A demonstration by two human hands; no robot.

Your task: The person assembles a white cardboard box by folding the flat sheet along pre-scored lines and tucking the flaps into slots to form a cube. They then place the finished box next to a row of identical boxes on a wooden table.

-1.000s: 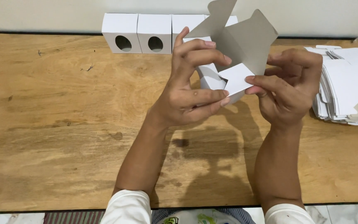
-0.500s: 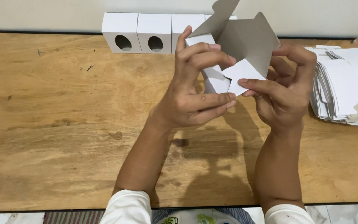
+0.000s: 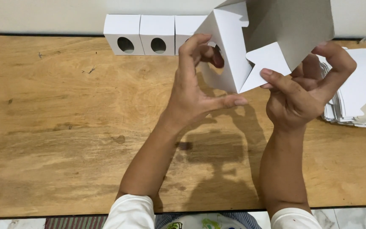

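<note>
Above wooden table (image 3: 56, 127), both hands gripping half-folded white carton (image 3: 229, 51), finished boxes (image 3: 140, 34) behind, flat blanks (image 3: 361, 97) right.

Left hand (image 3: 195, 95) raised, fingers curled, right hand (image 3: 303, 95) pinching

Carton (image 3: 234, 51): raised since the earlier frames, now larger in view, its top running past the frame edge.
Grey flaps: opened wider and upward.
Left hand (image 3: 195, 95): thumb now stretched out below the carton; fingers apparently at its round hole.
Right hand (image 3: 306, 91): shifted right, thumb pressing the white flap.
</note>
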